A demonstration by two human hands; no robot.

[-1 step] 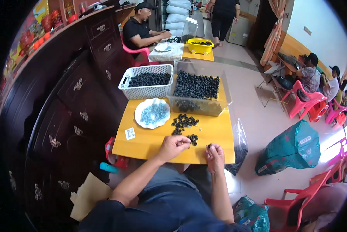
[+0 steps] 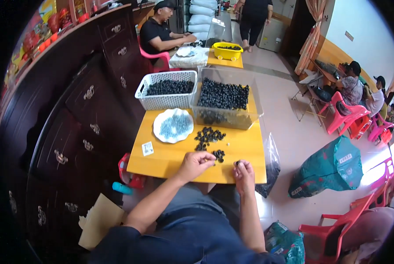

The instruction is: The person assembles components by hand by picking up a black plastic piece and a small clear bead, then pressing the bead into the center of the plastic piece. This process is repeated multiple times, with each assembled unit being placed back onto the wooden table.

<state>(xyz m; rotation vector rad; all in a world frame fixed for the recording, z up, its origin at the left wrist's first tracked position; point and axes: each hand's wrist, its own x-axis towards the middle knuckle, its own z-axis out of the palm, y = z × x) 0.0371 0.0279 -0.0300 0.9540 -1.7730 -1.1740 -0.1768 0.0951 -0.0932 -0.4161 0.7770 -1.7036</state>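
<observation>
My left hand (image 2: 196, 166) is closed in a pinch above the near edge of the yellow table (image 2: 245, 147). What its fingertips hold, if anything, is too small to make out. To its right, my right hand (image 2: 244, 177) pinches a small black round piece (image 2: 237, 163) between thumb and forefinger. Just past my left fingertips lies a little cluster of black round pieces (image 2: 219, 155). Farther back is a larger loose pile of black pieces (image 2: 209, 135). A white scalloped plate (image 2: 157, 133) holding many thin, pale-blue bits sits left of that pile.
A white perforated basket (image 2: 164, 104) and a clear plastic bin (image 2: 236, 122), both holding black pieces, line the table's far side. Dark drawers (image 2: 74, 119) stand at left. A clear bag (image 2: 270, 174) and a teal sack (image 2: 326, 169) are at right. A co-worker (image 2: 159, 33) sits beyond.
The whole view has shifted very slightly, so the table appears a little higher. Both my hands keep the same pinch in nearly the same place.
</observation>
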